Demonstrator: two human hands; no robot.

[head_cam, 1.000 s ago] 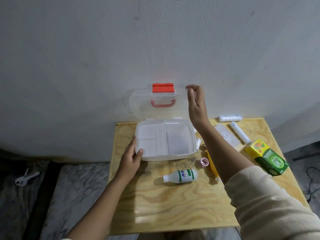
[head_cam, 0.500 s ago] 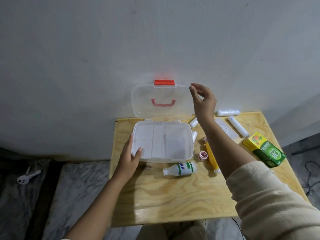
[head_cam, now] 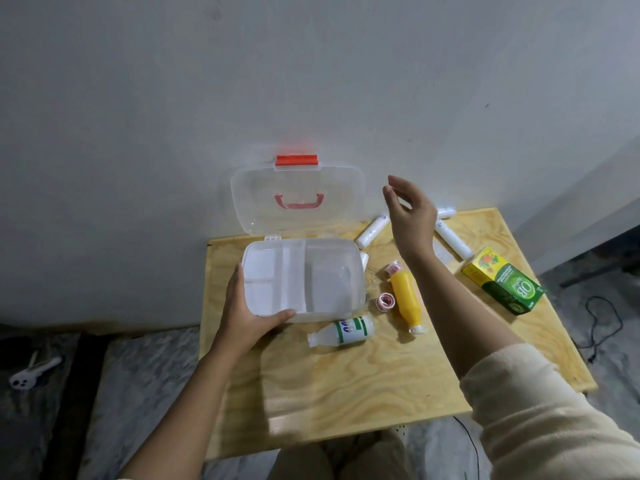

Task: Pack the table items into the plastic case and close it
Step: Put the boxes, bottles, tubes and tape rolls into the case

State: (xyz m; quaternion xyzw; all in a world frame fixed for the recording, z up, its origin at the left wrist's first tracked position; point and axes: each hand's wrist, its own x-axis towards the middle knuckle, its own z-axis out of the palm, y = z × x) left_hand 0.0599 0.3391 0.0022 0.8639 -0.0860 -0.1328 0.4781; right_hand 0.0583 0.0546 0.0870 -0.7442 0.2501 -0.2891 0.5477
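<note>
Grey wall (head_cam: 311, 81) backed a small plywood table (head_cam: 363, 382), marble-look floor around it. Plastic case (head_cam: 304, 278) sat at the table's back left, open, its clear lid (head_cam: 298, 199) standing upright against the wall with a red latch (head_cam: 296, 160) on top and a pink handle (head_cam: 299, 201) showing through. Case tray was white, divided into compartments, nothing visibly inside. Left hand (head_cam: 246, 310) gripped the case's near-left corner, thumb along the front edge, fingers up the left side. Right hand (head_cam: 408, 209) was raised in the air right of the lid, fingers loosely spread, holding nothing, not touching the lid. Loose on the table: white bottle with green label (head_cam: 346, 330) lying just in front of the case, small pink tape roll (head_cam: 385, 301) beside an orange bottle (head_cam: 406, 296), white rolls (head_cam: 372, 231) near the wall, green and yellow box (head_cam: 504, 280) toward the right edge. White gadget (head_cam: 29, 374) lay on the floor, far left.
</note>
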